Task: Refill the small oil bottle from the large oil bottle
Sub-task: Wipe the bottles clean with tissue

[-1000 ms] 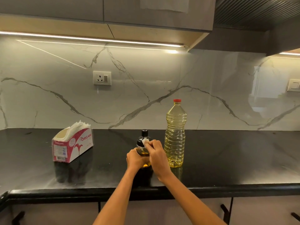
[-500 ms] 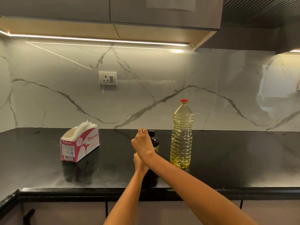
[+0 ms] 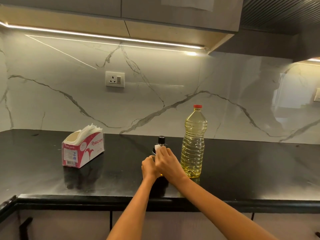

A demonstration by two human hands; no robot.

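The small oil bottle (image 3: 161, 141) has a black cap and stands on the black counter (image 3: 251, 170); my hands hide most of its body. My left hand (image 3: 149, 166) grips its lower left side. My right hand (image 3: 167, 161) presses a small piece of white tissue (image 3: 157, 147) against the bottle's shoulder. The large oil bottle (image 3: 194, 146) stands upright just to the right, clear plastic with yellow oil and a red cap on, apart from my right hand.
A red and white tissue box (image 3: 83, 149) with tissues sticking out stands on the counter to the left. A wall socket (image 3: 115, 79) sits on the marble backsplash. The counter's front edge (image 3: 103, 201) runs below my forearms.
My right hand, raised above the small bottle half a second ago, has come back down onto its shoulder with the tissue. My left hand has stayed on the bottle.
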